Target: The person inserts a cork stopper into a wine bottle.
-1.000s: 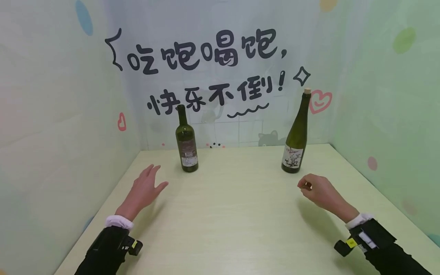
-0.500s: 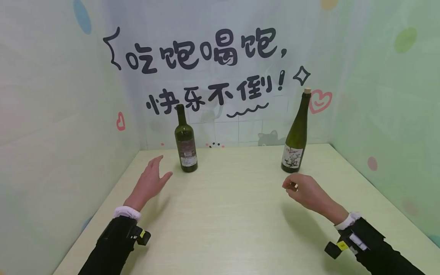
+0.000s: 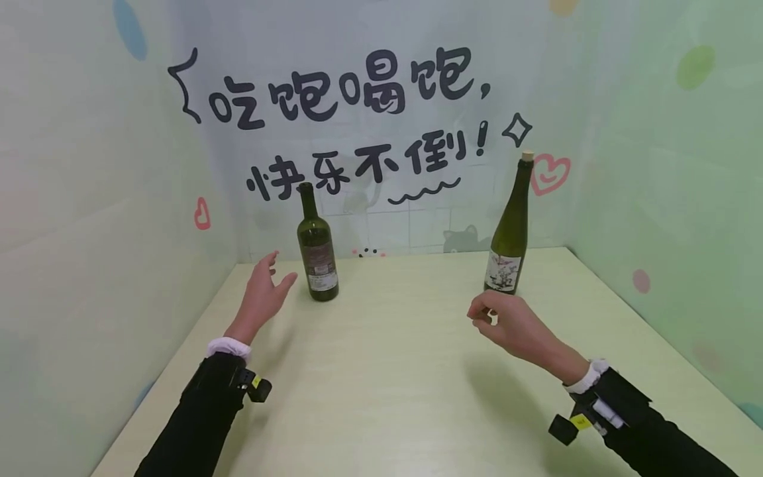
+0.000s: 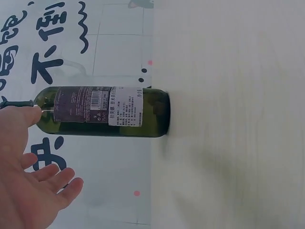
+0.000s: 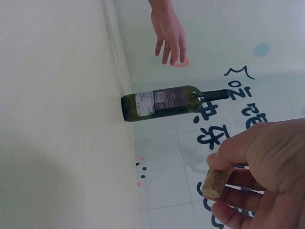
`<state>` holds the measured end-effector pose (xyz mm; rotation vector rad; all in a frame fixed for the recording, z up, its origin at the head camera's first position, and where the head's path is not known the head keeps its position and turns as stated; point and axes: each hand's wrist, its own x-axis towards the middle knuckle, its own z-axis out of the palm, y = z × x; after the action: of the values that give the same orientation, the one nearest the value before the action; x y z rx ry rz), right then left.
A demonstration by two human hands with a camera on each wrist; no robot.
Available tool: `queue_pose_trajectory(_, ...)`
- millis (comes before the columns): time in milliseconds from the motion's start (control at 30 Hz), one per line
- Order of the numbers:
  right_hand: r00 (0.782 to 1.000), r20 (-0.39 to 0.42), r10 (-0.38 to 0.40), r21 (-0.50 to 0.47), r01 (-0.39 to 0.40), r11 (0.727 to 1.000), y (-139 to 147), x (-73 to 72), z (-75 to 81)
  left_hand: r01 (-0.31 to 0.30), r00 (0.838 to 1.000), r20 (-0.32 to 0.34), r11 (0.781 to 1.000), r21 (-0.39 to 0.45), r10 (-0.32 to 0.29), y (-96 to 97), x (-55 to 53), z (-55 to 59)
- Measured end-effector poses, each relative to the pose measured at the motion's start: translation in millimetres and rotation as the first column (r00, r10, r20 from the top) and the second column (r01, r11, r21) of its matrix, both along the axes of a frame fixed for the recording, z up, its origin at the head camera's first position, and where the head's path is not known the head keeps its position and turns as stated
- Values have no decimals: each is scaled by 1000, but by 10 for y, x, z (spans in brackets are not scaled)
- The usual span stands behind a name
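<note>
A dark green wine bottle point(image 3: 318, 258) with a back label stands upright at the left rear of the table. Beside it, to its left, my left hand point(image 3: 263, 293) is held with fingers spread and nothing in it; in the left wrist view the thumb overlaps the neck of the bottle point(image 4: 107, 107). My right hand point(image 3: 507, 324) is above the table at the right, pinching a cork point(image 5: 215, 183) between thumb and fingers, best seen in the right wrist view. Behind that hand a taller green bottle point(image 3: 511, 225) with a floral label stands with a cork in its mouth.
The pale wooden table point(image 3: 369, 371) is enclosed by a printed back wall point(image 3: 346, 40) with dark lettering and by side walls, the left one point(image 3: 89, 218) and the right one point(image 3: 673, 192). Both bottles stand near the table's rear edge.
My left hand has moved forward, closer to the left bottle. The right hand has moved left with the cork and now overlaps the base of the taller bottle. Both bottles stay in place.
</note>
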<state>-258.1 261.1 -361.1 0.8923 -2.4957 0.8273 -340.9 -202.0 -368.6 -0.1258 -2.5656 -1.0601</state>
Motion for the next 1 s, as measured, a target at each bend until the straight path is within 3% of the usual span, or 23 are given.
queue_pose_trajectory(433, 990, -78, 119, -93, -126, 988, -213, 34, 273, -18, 1000, -4, 987, 162, 19, 177, -391, 216)
queue_pose_trajectory(700, 987, -107, 117, -118, -130, 985, -267, 51, 462, -10, 1000, 0, 976, 219, 10, 321, -596, 368)
queue_pose_trajectory(1000, 988, -85, 132, -186, -146, 972, -314, 87, 587, -49, 999, 12, 960, 277, 48, 351, -813, 483)
